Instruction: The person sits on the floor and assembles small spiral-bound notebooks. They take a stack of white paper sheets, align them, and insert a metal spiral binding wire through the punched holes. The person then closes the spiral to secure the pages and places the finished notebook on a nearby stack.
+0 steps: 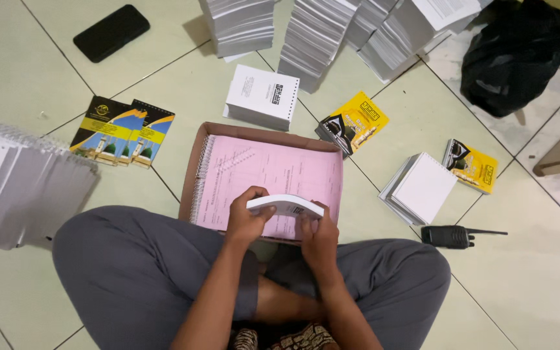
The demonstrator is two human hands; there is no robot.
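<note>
Pale green floor tiles (27,71) with dark grout lines carry everything, and the person sits cross-legged on them in grey trousers. Both hands grasp one small white booklet block (286,206), held flat just above the lap. The left hand (246,219) curls its fingers over the block's left end, thumb underneath. The right hand (319,238) pinches the right end, fingertips pressed against its lower edge.

Directly beneath the block lies a pink spiral-bound pad (273,172), its wire coil along the left side, resting inside a shallow brown cardboard tray (192,159). Just beyond the tray's far edge stands another white paper block (260,96) with black print on its side. To its right sits a yellow-covered booklet (356,122), and further right a white booklet stack (421,188) lies beside a second yellow booklet (471,166). A black handheld radio (452,236) rests near the person's right knee.

Left of the tray lie dark and yellow covers (123,131), fanned together. A pile of wire-bound white pads (14,181) leans at the far left. Tall stacks of white sheets (319,32) line the top edge, with a black phone (111,32) top left and a black bag (520,55) top right.
</note>
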